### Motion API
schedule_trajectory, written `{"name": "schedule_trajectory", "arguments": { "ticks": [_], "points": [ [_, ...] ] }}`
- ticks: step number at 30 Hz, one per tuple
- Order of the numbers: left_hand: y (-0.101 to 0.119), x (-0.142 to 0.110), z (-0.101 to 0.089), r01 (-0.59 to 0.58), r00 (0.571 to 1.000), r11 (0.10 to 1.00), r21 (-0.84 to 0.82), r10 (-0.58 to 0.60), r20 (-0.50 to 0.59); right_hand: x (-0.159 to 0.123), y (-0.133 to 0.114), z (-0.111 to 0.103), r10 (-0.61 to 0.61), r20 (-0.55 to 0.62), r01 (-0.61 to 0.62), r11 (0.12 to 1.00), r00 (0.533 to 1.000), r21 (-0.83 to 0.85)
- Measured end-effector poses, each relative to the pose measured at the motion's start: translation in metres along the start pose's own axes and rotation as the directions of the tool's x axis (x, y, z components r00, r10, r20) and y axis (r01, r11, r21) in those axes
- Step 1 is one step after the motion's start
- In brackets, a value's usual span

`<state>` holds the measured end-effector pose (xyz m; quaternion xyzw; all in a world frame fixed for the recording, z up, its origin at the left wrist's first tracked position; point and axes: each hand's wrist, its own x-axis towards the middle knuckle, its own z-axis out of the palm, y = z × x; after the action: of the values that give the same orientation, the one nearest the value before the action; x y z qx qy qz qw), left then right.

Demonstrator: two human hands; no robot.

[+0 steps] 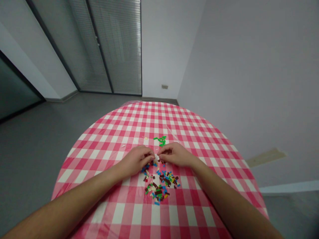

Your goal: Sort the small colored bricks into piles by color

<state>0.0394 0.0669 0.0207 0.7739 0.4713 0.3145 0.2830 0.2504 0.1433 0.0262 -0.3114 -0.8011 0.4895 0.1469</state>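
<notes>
My left hand (pixel 138 159) and my right hand (pixel 174 154) rest knuckles-up on a table covered by a red-and-white checked cloth (pixel 199 139). Their curled fingertips meet over a tiny pale piece (pixel 156 156) that is too small to name. Just nearer me lies a scattered pile of small bricks (pixel 160 186) in brown, blue, green, yellow and white. A small cluster of green bricks (pixel 161 140) sits just beyond my right hand. A couple of pale bits (pixel 145 138) lie farther left on the cloth.
The round table's edge (pixel 74 142) curves close on the left and right. Grey floor (pixel 50 122) surrounds it. Glass doors with blinds (pixel 112 49) stand at the back left, and a plain wall (pixel 249 66) runs along the right.
</notes>
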Motion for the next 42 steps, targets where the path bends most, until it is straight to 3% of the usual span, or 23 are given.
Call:
{"name": "schedule_trajectory", "arguments": {
  "ticks": [2,5,9,16,19,21,24,27,30,34,39,42],
  "points": [
    [-0.001,-0.001,0.001,0.053,0.997,0.995,-0.081,-0.057,-0.046,-0.001,-0.005,0.005,-0.015,0.03,0.016,1.0,0.999,-0.026],
    [-0.003,-0.002,0.003,0.098,0.99,0.985,-0.139,-0.111,-0.082,0.0,-0.008,0.011,-0.007,-0.023,0.006,0.999,1.0,-0.033],
    [-0.003,-0.003,0.005,0.09,0.993,0.99,-0.105,-0.098,-0.072,0.001,-0.009,0.013,0.013,-0.081,-0.017,0.999,0.997,-0.049],
    [-0.006,-0.004,0.009,0.128,0.989,0.972,-0.196,-0.139,-0.045,0.001,-0.012,0.007,-0.036,-0.063,0.022,0.977,0.997,-0.211],
    [-0.007,-0.003,0.005,0.127,0.986,0.982,-0.137,-0.14,-0.091,0.004,-0.001,-0.007,0.003,-0.223,-0.066,0.958,0.975,-0.277],
    [-0.007,-0.002,0.001,0.111,0.986,0.993,-0.027,-0.114,-0.118,0.006,0.011,-0.019,0.001,-0.398,-0.164,0.911,0.917,-0.378],
    [-0.006,0.0,-0.006,0.055,0.998,0.995,0.078,-0.051,-0.046,0.007,0.03,-0.032,0.01,-0.501,-0.284,0.834,0.865,-0.473],
    [-0.005,0.0,-0.011,-0.072,0.994,0.993,0.093,0.064,0.084,0.007,0.04,-0.035,0.013,-0.434,-0.269,0.801,0.901,-0.535],
    [-0.004,-0.001,-0.015,-0.198,0.962,0.974,0.114,0.171,0.213,0.007,0.037,-0.03,-0.068,-0.347,-0.162,0.79,0.936,-0.592],
    [0.0,-0.004,-0.021,-0.259,0.915,0.961,0.094,0.213,0.343,0.005,0.022,-0.02,-0.141,-0.266,-0.04,0.818,0.954,-0.574],
    [0.002,-0.007,-0.019,-0.304,0.873,0.951,0.046,0.259,0.412,-0.002,-0.001,-0.013,-0.085,-0.034,0.061,0.896,0.996,-0.441],
    [0.002,-0.007,-0.017,-0.321,0.866,0.945,0.062,0.267,0.423,-0.008,-0.016,-0.01,-0.045,0.14,0.094,0.925,0.989,-0.367]
  ]
}}
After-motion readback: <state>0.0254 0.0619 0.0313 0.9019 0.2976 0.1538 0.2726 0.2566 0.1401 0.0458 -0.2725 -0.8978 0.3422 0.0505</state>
